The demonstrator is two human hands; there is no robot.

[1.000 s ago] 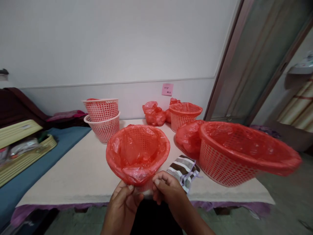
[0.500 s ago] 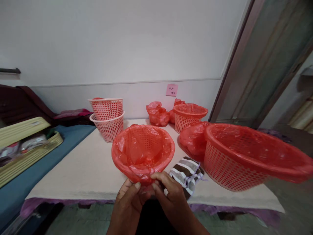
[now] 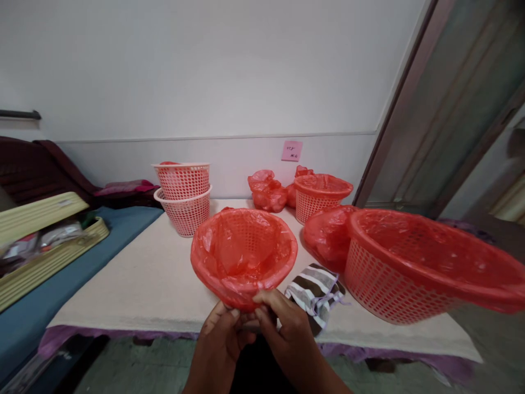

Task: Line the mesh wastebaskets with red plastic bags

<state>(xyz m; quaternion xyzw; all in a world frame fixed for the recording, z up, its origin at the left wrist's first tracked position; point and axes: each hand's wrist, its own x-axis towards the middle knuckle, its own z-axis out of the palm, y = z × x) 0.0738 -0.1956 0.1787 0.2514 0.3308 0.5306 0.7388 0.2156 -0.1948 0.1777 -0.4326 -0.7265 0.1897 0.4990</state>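
- Head view: a round basket (image 3: 245, 216) stands near the front of the table, between the two hands and the wall, its mouth facing up.
- A red plastic liner (image 3: 241, 262) covers its inside and folds outward over the rim all the way round; mesh holes show faintly through the film.
- The right hand (image 3: 285, 323) has a narrow pinch, thumb and forefinger closed on the liner at the near side of the rim.
- The left hand (image 3: 219, 331) is partly curled just beside it, thumb tip close to the liner's lower edge; I cannot tell whether its fingers grip the plastic.
- A striped cloth (image 3: 314, 290) in brown, white and grey lies crumpled just beyond the right hand.
- To the right stands a large oval basket (image 3: 394, 287), also lined in red, with a puffed red bag (image 3: 328, 235) against its left side.
- Behind these, near the wall, are a smaller lined basket (image 3: 318, 207) and a crumpled red bag (image 3: 268, 194).
- At the back left, one pink mesh basket (image 3: 184, 183) sits inside another, the lower basket (image 3: 188, 213).
- White cloth (image 3: 131, 290) covers the table, with purple fabric (image 3: 118, 332) hanging below its front edge.
- A pink note (image 3: 291, 151) with handwriting is on the wall (image 3: 213, 71).
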